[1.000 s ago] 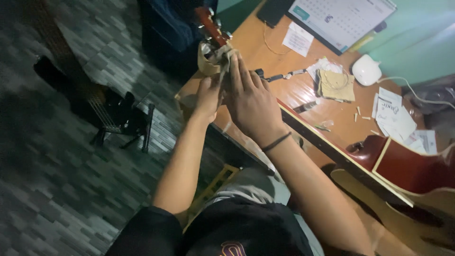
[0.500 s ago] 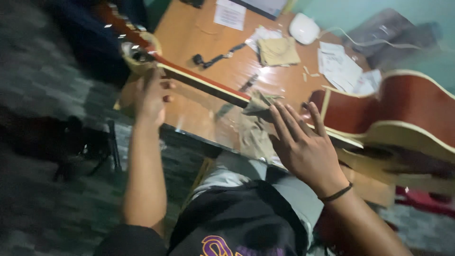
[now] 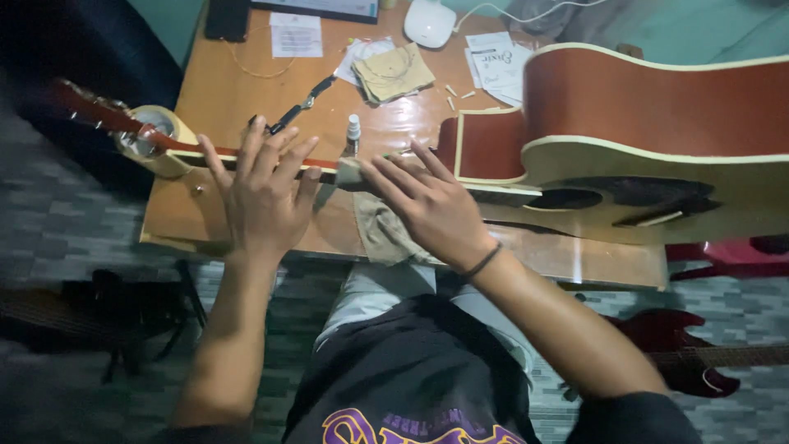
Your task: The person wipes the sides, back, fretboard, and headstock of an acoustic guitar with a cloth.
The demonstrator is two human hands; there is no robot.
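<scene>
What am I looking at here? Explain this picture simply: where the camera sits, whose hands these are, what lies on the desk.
The camera sits on a person's head and looks down, so both arms are their own. An acoustic guitar lies across a wooden desk, its neck resting on a roll of tape. The left hand lies flat over the neck. The right hand presses a cloth against the neck near the body. Behind them lie a small bottle, a white mouse and papers. Neither hand grips anything.
</scene>
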